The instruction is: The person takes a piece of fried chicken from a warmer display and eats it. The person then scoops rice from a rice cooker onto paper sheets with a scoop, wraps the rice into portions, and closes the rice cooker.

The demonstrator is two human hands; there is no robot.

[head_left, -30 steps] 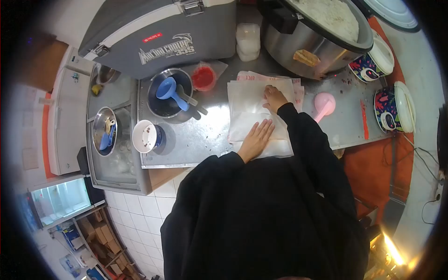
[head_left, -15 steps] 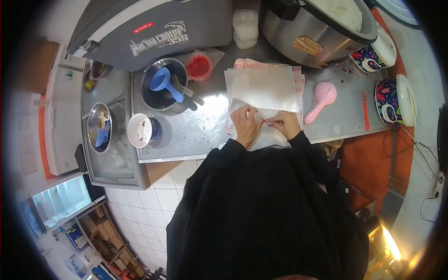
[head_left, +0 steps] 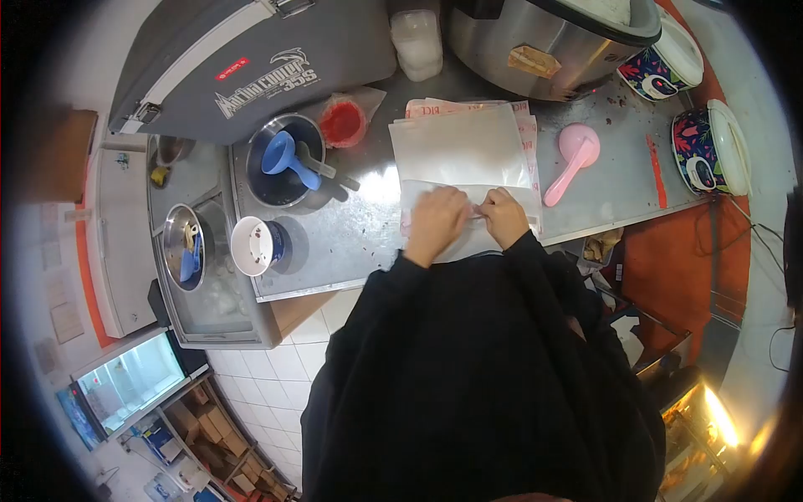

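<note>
right hand (head_left: 504, 219) drawn back | grip pinched on paper (head_left: 458, 146) | left hand (head_left: 440, 219) blurred

1. Counter (head_left: 360, 230): shiny grey metal, scattered with small dark crumbs.
2. Near edge, middle: a stack of paper sheets (head_left: 456, 146), the lower ones printed in red.
3. Right of the stack: a pink scoop (head_left: 579, 149), then a red strip (head_left: 656, 171).
4. Left: a steel bowl (head_left: 258, 189), with a white-lined cup (head_left: 253, 247) nearer the edge.
5. Behind: a grey cooler (head_left: 268, 54), a translucent container (head_left: 418, 50) and a large steel cooker (head_left: 519, 42).
</note>
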